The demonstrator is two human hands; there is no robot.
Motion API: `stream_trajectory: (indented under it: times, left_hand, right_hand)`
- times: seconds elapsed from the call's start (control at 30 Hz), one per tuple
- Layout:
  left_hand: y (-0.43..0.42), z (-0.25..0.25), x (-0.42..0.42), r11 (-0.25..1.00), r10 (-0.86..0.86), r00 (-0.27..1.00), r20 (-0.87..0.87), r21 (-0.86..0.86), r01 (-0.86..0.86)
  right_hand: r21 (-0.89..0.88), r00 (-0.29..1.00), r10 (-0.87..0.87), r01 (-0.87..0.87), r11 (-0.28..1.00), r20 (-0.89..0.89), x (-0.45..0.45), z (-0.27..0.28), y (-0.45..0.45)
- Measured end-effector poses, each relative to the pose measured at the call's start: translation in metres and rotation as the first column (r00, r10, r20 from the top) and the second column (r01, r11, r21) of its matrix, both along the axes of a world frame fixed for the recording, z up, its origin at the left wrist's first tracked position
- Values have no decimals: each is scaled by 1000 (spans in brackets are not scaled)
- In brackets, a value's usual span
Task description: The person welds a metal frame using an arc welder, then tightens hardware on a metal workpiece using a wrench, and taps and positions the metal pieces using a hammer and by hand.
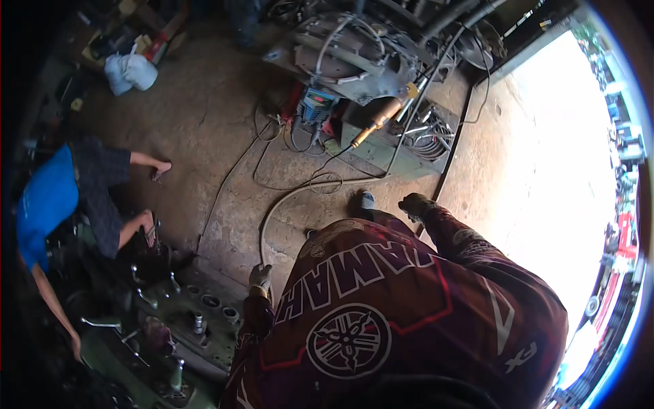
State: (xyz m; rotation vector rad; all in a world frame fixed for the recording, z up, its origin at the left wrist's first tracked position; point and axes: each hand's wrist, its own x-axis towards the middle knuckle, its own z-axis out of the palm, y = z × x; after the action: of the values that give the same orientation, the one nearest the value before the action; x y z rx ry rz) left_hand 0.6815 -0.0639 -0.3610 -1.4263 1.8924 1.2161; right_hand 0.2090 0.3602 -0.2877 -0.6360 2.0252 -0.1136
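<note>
My left hand (260, 277), in a greyish glove, hangs low beside the green metal machine. A pale hose (274, 204) curves across the floor and meets the outline of this hand; whether the fingers grip it cannot be made out. Out to the right, my right hand (417, 206) wears a dark glove, its fingers curled in. Anything inside that hand is hidden. Ahead of it stands a green metal box (364, 140) with coiled cables (428, 144) and a copper-coloured cylindrical tool (377, 123) on top.
A metal workbench (340, 58) carries a ring-shaped frame; a blue welding machine (316, 105) sits below it. Thin cables (228, 180) trail over the concrete floor. At left, a person in a blue shirt (49, 198) bends over the green machine (221, 344), which has several levers. Bright daylight enters at right.
</note>
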Motion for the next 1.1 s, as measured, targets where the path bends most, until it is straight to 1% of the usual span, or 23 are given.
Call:
stream_trajectory:
  times: [0.03, 0.07, 0.1, 0.17, 0.2, 0.27, 0.3, 0.33, 0.4, 0.47, 0.5, 0.53, 0.6, 0.63, 0.77, 0.83, 0.87, 0.9, 0.93, 1.0, 1.03, 1.07, 1.1]
  left_hand:
    - [-8, 10, -21, 993, -114, 993, 36, -32, 115]
    - [-18, 3, -29, 973, -221, 972, 74, -55, 225]
    - [-30, -12, -40, 962, -261, 963, 66, -70, 266]
    - [-1, 90, -130, 973, -225, 974, 33, -43, 226]
    - [-17, 45, -135, 952, -304, 952, -18, -21, 304]
    - [-16, 36, -172, 931, -364, 929, -69, -61, 360]
    - [6, 73, -216, 932, -351, 934, -67, -121, 341]
    - [10, 53, -230, 957, -284, 947, -148, -99, 272]
    - [12, 19, -246, 818, -562, 775, -289, -329, 471]
    - [19, 21, -273, 521, -843, 490, -224, -572, 634]
    - [29, 34, -292, 650, -759, 592, -269, -363, 668]
    - [39, 55, -306, 696, -718, 639, -276, -248, 674]
    - [58, 106, -336, 772, -621, 732, -281, -52, 634]
    - [60, 120, -347, 802, -564, 773, -290, 30, 596]
    - [34, 105, -354, 784, -581, 753, -310, 36, 620]
    - [19, 104, -352, 847, -526, 824, -214, -42, 530]
    - [9, 104, -354, 832, -546, 809, -217, -27, 554]
    - [-2, 105, -357, 784, -613, 770, -175, -16, 621]
    - [-16, 98, -358, 742, -663, 734, -149, -1, 670]
    - [-56, 65, -343, 604, -794, 599, -107, -13, 797]
    - [-84, 36, -335, 502, -863, 498, -86, -34, 864]
    - [-110, 6, -333, 360, -932, 356, -62, -71, 930]
    - [-138, -23, -331, 174, -985, 171, -32, -121, 977]
  right_hand:
    - [-11, 999, -33, 33, 999, 19, 5, 0, 14]
    - [46, 927, -367, 364, 930, 78, 14, 12, 26]
    - [126, 745, -657, 645, 753, 114, 28, 16, 39]
    - [119, 668, -719, 711, 693, 192, 41, -6, 75]
    - [108, 602, -758, 761, 640, 251, 46, -22, 93]
    - [129, 592, -763, 762, 635, 260, 53, -41, 116]
    - [120, 606, -765, 761, 637, 218, 53, -38, 124]
    - [107, 622, -763, 758, 643, 174, 52, -34, 127]
    - [52, 598, -773, 783, 620, 209, 42, -38, 135]
    - [37, 416, -845, 891, 453, 335, 28, -44, 138]
    - [-26, 420, -843, 899, 438, 337, 19, -38, 137]
    - [-22, 411, -842, 902, 431, 350, 11, -31, 134]
    - [-118, 258, -884, 966, 230, 389, 0, -24, 127]
    - [-117, 245, -885, 969, 216, 395, -4, -25, 124]
    - [-108, 137, -870, 989, 97, 474, -3, -33, 118]
    - [-87, 96, -874, 994, 61, 476, 2, -41, 111]
    - [-51, 115, -872, 993, 103, 475, 6, -46, 108]
    - [-12, 122, -873, 991, 132, 472, 13, -50, 111]
    - [-2, 75, -888, 997, 83, 453, 19, -49, 110]
    - [-41, 131, -939, 991, 125, 319, 34, -48, 93]
    - [-31, 80, -949, 997, 74, 304, 42, -44, 81]
    - [10, 74, -961, 997, 80, 267, 46, -39, 68]
    - [47, 80, -970, 995, 94, 230, 46, -33, 56]
